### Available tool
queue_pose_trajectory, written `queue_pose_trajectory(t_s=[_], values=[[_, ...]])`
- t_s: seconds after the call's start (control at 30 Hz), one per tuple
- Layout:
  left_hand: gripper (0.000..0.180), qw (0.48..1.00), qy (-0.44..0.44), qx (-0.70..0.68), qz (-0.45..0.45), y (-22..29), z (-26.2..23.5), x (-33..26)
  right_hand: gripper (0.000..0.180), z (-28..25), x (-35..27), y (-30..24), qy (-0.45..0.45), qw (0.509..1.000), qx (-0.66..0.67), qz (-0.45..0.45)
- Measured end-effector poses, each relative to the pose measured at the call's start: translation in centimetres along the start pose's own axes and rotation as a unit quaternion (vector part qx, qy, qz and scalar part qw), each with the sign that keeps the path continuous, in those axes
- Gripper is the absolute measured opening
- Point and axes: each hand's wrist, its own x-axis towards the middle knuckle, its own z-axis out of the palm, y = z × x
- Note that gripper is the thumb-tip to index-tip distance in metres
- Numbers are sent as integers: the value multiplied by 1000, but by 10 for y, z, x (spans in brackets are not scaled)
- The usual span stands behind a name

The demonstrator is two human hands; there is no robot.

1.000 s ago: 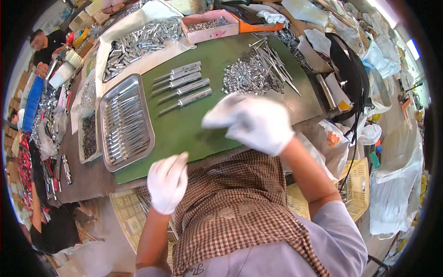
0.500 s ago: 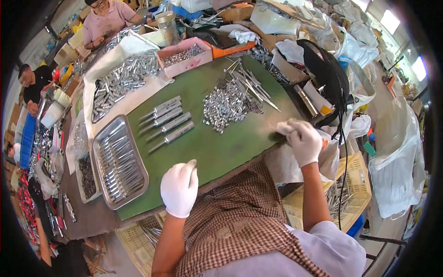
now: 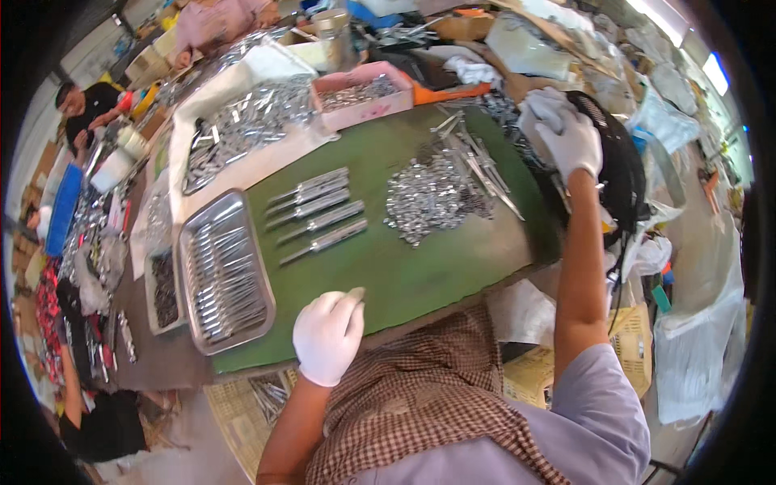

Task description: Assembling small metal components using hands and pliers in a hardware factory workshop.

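My left hand (image 3: 327, 335), in a white glove, lies flat on the near edge of a green mat (image 3: 404, 275), fingers close together, with nothing seen in it. My right hand (image 3: 566, 133), also gloved, is stretched out to the far right, over the mat's right end, against a black mesh fan-like object (image 3: 622, 174). Its fingers are curled; whether they grip anything I cannot tell. A heap of small shiny metal parts (image 3: 428, 198) lies between the hands. Left of the heap is a row of long metal instruments (image 3: 315, 212).
A steel tray (image 3: 187, 242) of instruments lies at the mat's left end. Behind it are a white cloth with metal tools (image 3: 242, 129) and a pink box (image 3: 364, 95) of parts. Other people (image 3: 85, 105) work at the far left. Bags and boxes crowd the right.
My right hand has swung from the mat's near edge out to the far right, up to the black mesh object. My left hand has stayed near the front edge.
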Motion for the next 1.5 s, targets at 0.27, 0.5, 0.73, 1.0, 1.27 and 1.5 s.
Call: queue_pose_trajectory(t_s=[0.27, 0.5, 0.73, 1.0, 1.27, 1.5], values=[[20, 993, -1, 117, -20, -28, 5, 72, 20, -32, -119, -102, -14, 913, 381, -146], [21, 996, -59, 72, -5, -44, 9, 69, 21, -62, -191, -137, -275, 848, 441, -104], [32, 953, -201, 162, 157, 19, -17, 60, 33, -69, -203, -149, -443, 677, 573, 128], [37, 985, -134, 15, 110, 11, -17, 47, 26, -69, -195, -148, -443, 762, 472, 3], [37, 986, -151, -54, 45, 10, -13, 37, 18, -62, -197, -143, -417, 776, 472, -35], [33, 989, -117, -82, 26, 9, -9, 37, 19, -62, -199, -147, -371, 775, 509, -36]])
